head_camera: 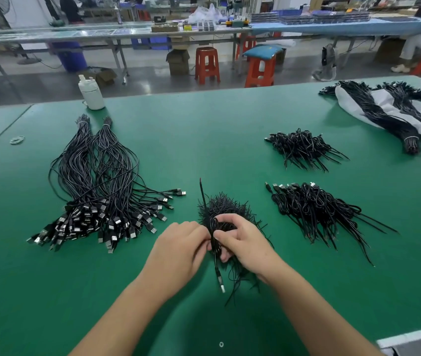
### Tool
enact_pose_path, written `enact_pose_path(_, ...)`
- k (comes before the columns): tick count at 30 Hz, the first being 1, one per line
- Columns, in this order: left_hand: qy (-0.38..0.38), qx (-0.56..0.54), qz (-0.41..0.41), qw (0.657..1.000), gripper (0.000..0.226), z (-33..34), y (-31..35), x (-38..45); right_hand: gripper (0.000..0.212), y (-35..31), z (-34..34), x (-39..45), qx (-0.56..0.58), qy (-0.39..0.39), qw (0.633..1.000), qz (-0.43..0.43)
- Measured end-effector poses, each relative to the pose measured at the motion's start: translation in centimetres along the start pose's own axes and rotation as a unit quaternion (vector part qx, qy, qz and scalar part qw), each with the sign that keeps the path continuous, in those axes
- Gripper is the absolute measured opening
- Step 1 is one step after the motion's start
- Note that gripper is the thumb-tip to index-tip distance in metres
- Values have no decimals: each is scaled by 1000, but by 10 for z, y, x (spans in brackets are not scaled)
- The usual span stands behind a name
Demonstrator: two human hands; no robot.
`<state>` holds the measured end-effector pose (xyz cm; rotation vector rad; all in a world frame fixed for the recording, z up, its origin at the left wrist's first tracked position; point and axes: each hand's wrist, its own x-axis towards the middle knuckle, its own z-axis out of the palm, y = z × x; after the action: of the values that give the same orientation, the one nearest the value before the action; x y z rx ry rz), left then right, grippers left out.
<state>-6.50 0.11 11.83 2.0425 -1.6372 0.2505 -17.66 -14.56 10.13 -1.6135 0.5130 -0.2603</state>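
Both hands meet over the green table near its front edge. My left hand and my right hand pinch a folded black USB cable between them. Its plug hangs down toward me. My right hand also lies on a small heap of black twist ties, and one tie sticks up at the heap's left. The fingertips are partly hidden by the cable.
Two long bundles of loose USB cables lie at the left. Two piles of coiled cables sit at the right. More bundles on a white bag lie far right. A white bottle stands at the back left.
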Motion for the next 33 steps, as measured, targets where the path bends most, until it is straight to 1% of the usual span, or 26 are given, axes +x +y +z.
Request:
enact_pose_path(1, 7, 35, 31, 999, 12, 2, -1, 0, 25, 0, 2, 0, 17, 0, 1000, 15)
enact_pose_path(2, 16, 57, 51, 997, 14, 3, -2, -1, 22, -1, 3, 0, 34, -2, 999, 21)
enact_pose_path(4, 35, 61, 67, 995, 12, 5, -2, -1, 9, -1, 7, 1, 71, -8, 997, 22)
enact_pose_path(5, 45, 47, 63, 996, 11, 6, -3, -2, 6, -1, 8, 1, 88, -13, 996, 19)
enact_pose_path(7, 50, 6, 21, 999, 7, 5, -5, -3, 15, 0, 9, 1, 113, -30, 993, 19)
enact_pose_path(9, 38, -43, -69, 996, 2, 4, -7, -2, 19, 1, 8, 1, 112, -55, 992, 9)
enact_pose_path(10, 31, -73, -117, 990, 3, 3, -8, -2, 20, 2, 7, 0, 96, -58, 994, -1)
enact_pose_path(11, 26, -102, -154, 982, 5, 3, -9, -2, 19, 2, 7, 1, 67, -45, 997, -12)
enact_pose_path(12, 20, -125, -173, 977, 5, 3, -9, -2, 16, 3, 5, 2, 27, -17, 999, -22)
enact_pose_path(13, 11, -132, -174, 976, 4, 4, -8, -2, 12, 3, 4, 3, -10, 13, 999, -28)
enact_pose_path(15, -6, -98, -139, 985, 2, 4, -5, -1, 7, 5, 3, 4, -36, 31, 999, -24)
enact_pose_path(17, -12, -50, -103, 993, 3, 5, -3, -1, 12, 6, 5, 3, -19, 18, 1000, -10)
enact_pose_path(19, -12, -17, -83, 996, 9, 3, -1, 1, 12, 6, 7, 2, 4, 15, 1000, 2)
enact_pose_path(21, -17, 40, -36, 998, 15, 3, 1, 4, 9, 6, 7, 3, 17, 28, 999, 18)
enact_pose_path(23, -20, 97, 26, 995, 15, 6, 1, 4, 7, 6, 8, 3, 3, 36, 999, 21)
enact_pose_path(24, -24, 100, 33, 994, 14, 7, 0, 3, 4, 6, 9, 3, -3, 32, 999, 16)
enact_pose_path(25, -31, 85, 22, 996, 13, 8, -1, 2, 6, 5, 9, 2, 1, 25, 1000, 14)
enact_pose_path(27, -41, 20, -36, 998, 8, 8, -5, 0, 15, 3, 9, 1, 47, -4, 999, 14)
enact_pose_path(29, -32, -56, -101, 993, 5, 7, -8, -3, 19, 2, 8, 0, 88, -48, 995, 3)
enact_pose_path(30, -27, -88, -128, 987, 7, 6, -9, -3, 20, 2, 8, -1, 89, -61, 994, -6)
enact_pose_path(31, -21, -114, -148, 982, 8, 5, -9, -3, 21, 2, 7, 0, 82, -65, 994, -13)
enact_pose_path(33, -14, -158, -171, 972, 12, 4, -6, 0, 18, 2, 8, 0, 56, -47, 997, -27)
